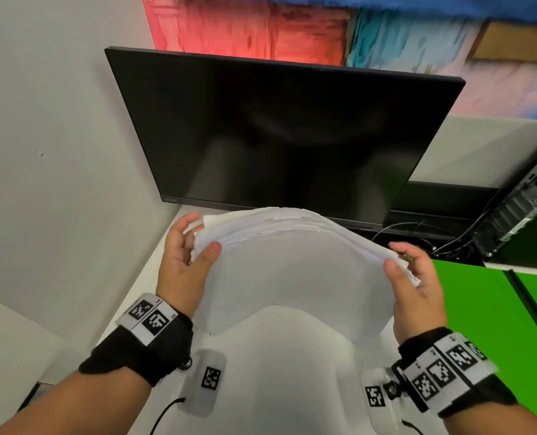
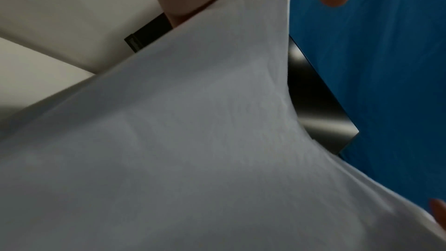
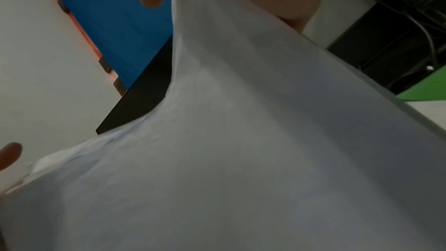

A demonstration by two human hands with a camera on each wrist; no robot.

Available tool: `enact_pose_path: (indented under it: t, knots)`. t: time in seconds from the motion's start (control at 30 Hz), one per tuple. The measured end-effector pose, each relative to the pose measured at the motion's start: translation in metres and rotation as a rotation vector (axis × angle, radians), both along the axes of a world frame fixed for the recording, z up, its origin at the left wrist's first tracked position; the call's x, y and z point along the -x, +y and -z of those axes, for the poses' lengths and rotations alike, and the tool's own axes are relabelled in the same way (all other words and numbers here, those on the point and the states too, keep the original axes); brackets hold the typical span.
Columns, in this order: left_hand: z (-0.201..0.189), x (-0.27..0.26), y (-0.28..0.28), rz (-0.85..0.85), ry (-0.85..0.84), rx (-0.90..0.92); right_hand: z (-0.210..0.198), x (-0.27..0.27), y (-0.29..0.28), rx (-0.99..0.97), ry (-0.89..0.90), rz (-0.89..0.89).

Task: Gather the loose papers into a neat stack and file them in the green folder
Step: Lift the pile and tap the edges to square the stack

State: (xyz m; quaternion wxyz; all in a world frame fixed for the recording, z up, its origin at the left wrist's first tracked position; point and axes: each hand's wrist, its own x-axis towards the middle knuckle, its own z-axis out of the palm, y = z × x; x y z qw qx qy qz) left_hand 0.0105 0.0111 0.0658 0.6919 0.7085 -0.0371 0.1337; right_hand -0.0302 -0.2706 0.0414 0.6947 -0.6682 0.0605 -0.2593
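White desk (image 1: 292, 372) and what we see resting on it

We list a black monitor (image 1: 279, 136) standing at its far edge, a green folder (image 1: 480, 309) lying on the right side, and black cables (image 1: 418, 233) trailing near a dark computer unit (image 1: 518, 211).

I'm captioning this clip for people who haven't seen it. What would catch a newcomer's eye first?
The bowed stack of papers, held up over the white desk with the left hand and right hand gripping its two ends. Behind it stands a large dark monitor, and the green folder lies open at the right.
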Motion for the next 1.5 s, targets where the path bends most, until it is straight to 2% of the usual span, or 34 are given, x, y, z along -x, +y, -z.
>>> enact_pose_path:
  t: [0.03,0.13,0.27,0.47,0.63,0.8,0.87,1.0,1.07,1.13,1.23,1.33,1.4,1.5]
  knots:
    - [-0.001,-0.004,0.001,0.002,0.003,0.013,-0.003,-0.004,-0.002,0.034,-0.019,0.028]
    - [-0.003,-0.016,0.003,-0.016,-0.036,-0.094,-0.009,-0.013,-0.003,0.13,-0.002,0.079]
    - [0.0,-0.026,0.006,-0.047,-0.02,-0.162,-0.008,-0.02,-0.009,0.161,0.029,0.114]
    - [0.004,-0.031,0.011,-0.072,0.051,-0.087,-0.004,-0.025,-0.02,0.181,0.072,0.115]
    - [-0.006,-0.041,0.008,-0.057,0.132,0.075,-0.003,-0.026,-0.023,0.175,0.073,0.067]
    - [-0.013,-0.051,0.001,-0.076,0.171,0.014,-0.002,-0.026,-0.028,0.143,0.054,0.003]
    - [-0.013,-0.054,0.005,-0.091,0.2,0.046,-0.002,-0.026,-0.028,0.123,0.034,-0.038]
    - [-0.009,-0.058,0.013,-0.133,0.318,0.242,0.003,-0.023,-0.037,-0.067,0.012,-0.168]
    - [-0.001,-0.059,0.019,-0.153,0.339,0.165,0.006,-0.022,-0.038,-0.118,0.05,-0.167]
    - [0.004,-0.056,0.02,-0.094,0.309,0.074,0.011,-0.022,-0.036,-0.131,0.089,-0.149]
    - [0.015,-0.049,0.025,0.09,0.238,0.106,0.014,-0.024,-0.029,-0.094,0.142,-0.091]
    - [0.027,-0.045,0.029,0.238,0.116,-0.035,0.014,-0.024,-0.03,-0.143,0.187,-0.119]
    - [0.037,-0.045,0.033,0.216,0.135,-0.066,0.02,-0.026,-0.035,-0.184,0.234,-0.159]
    - [0.052,-0.045,0.034,0.214,0.255,-0.016,0.031,-0.03,-0.035,-0.197,0.338,-0.148]
